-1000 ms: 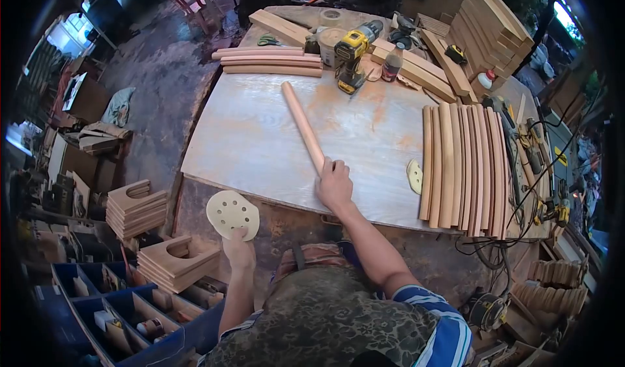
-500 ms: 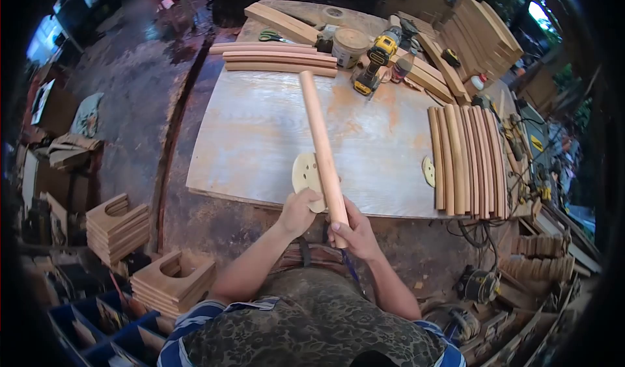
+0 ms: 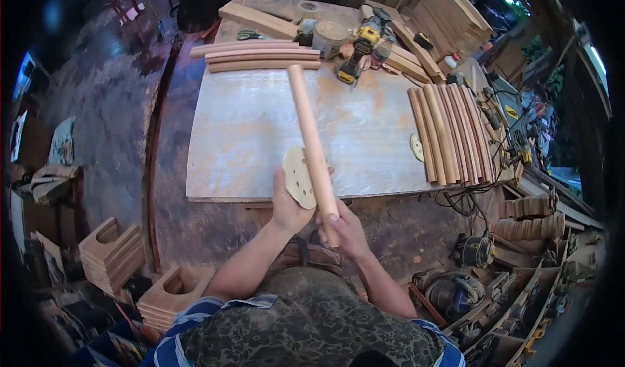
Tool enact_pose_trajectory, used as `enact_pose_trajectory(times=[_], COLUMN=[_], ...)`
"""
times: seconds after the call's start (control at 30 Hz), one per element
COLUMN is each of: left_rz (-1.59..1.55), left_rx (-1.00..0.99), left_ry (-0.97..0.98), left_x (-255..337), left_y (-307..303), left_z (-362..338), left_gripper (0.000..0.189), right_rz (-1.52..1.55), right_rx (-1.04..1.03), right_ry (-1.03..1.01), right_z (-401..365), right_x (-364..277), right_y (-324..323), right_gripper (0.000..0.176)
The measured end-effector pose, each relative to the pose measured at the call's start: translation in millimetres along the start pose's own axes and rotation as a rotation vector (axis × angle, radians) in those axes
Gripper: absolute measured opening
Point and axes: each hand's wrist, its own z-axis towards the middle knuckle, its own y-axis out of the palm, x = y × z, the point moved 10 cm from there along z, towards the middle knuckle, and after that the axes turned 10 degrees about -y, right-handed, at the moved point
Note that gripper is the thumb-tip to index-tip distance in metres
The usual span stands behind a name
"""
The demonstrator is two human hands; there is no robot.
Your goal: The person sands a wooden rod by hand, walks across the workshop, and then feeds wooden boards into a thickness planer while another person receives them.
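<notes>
A slightly bent, smooth wooden rod (image 3: 308,133) slants up and away from me over the near part of the board. My right hand (image 3: 349,234) is closed around its near end, thumb on top. In my left hand (image 3: 286,209) lies a pale yellow sanding disc (image 3: 295,177) with several holes, pressed against the rod's left side. The left fingers pass beneath the rod, and their tips show at its right side.
A light board (image 3: 241,126) covers the worktable. Several finished-looking rods (image 3: 449,133) lie in a row at right beside another sanding disc (image 3: 416,148); more rods (image 3: 260,56) lie at the back. A yellow cordless drill (image 3: 360,45) and a tub (image 3: 329,38) stand behind.
My left hand has shifted from gripping the disc's near edge to cupping it from below against the rod. The view has turned slightly; the right hand still holds the rod's near end.
</notes>
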Motion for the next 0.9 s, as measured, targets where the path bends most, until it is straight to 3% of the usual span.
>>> enact_pose_trajectory(times=[0.07, 0.1, 0.13, 0.23, 0.3, 0.33, 0.4, 0.43, 0.57, 0.63, 0.7, 0.77, 0.83, 0.87, 0.9], left_rz=[-0.021, -0.058, -0.052, -0.054, 0.207, 0.219, 0.452, 0.39, 0.441, 0.411, 0.348, 0.337, 0.353, 0.356, 0.344], left_rx=[-0.07, -0.126, -0.15, -0.032, 0.244, 0.238, 0.429, 0.494, 0.476, 0.389, 0.373, 0.255, 0.275, 0.264, 0.178], left_ry=[-0.015, -0.032, -0.087, -0.101, 0.103, 0.104, 0.198, 0.231, 0.258, 0.257, 0.267, 0.327, 0.397, 0.399, 0.382], left_x=[1.5, -0.8, -8.3, -37.4, -45.9, -59.6, -73.7, -86.5, -117.7, -131.8, -113.5, -61.7, -27.1, -31.9, -42.8], left_y=[12.3, 20.9, 30.0, 34.0, 14.1, 13.6, 1.7, 21.9, 26.4, 38.6, 29.8, 56.7, 97.6, 105.7, 116.9], left_z=[-4.2, -6.6, -7.2, -4.3, -9.8, -7.9, -10.0, -12.0, 1.8, 9.4, 24.3, 36.0, 30.4, 33.2, 37.3], left_gripper=[0.082, 0.082, 0.082, 0.072, 0.053, 0.053, 0.031, 0.023, 0.021, 0.018, 0.014, 0.011, 0.011, 0.011, 0.011], right_rz=[-0.53, -0.582, -0.639, -0.765, -1.13, -1.125, -1.165, -1.16, -1.138, -1.195, -1.197, -1.199, -1.091, -1.094, -1.061], right_rx=[0.033, 0.044, 0.009, -0.029, -0.098, -0.095, -0.079, -0.039, -0.021, -0.134, -0.139, -0.149, -0.254, -0.253, -0.293], right_ry=[-0.086, -0.06, -0.2, -0.31, -0.526, -0.539, -0.502, -0.573, -0.43, -0.323, -0.261, -0.209, -0.201, -0.213, -0.346], right_z=[-2.9, -10.2, -13.0, -29.7, -45.0, -51.4, -65.8, -76.5, -92.4, -97.5, -117.3, -141.8, -176.3, -179.8, -183.8], right_x=[-10.3, -16.8, -28.3, -47.1, -65.0, -70.9, -79.8, -96.6, -113.2, -108.9, -116.6, -128.1, -136.7, -140.2, -147.4], right_y=[-9.0, -6.2, -2.2, -16.7, -14.5, -19.7, -31.4, -34.7, -82.3, -95.2, -109.2, -123.5, -141.1, -151.0, -152.6], right_gripper=[0.064, 0.063, 0.065, 0.065, 0.064, 0.064, 0.062, 0.055, 0.046, 0.041, 0.042, 0.044, 0.04, 0.04, 0.038])
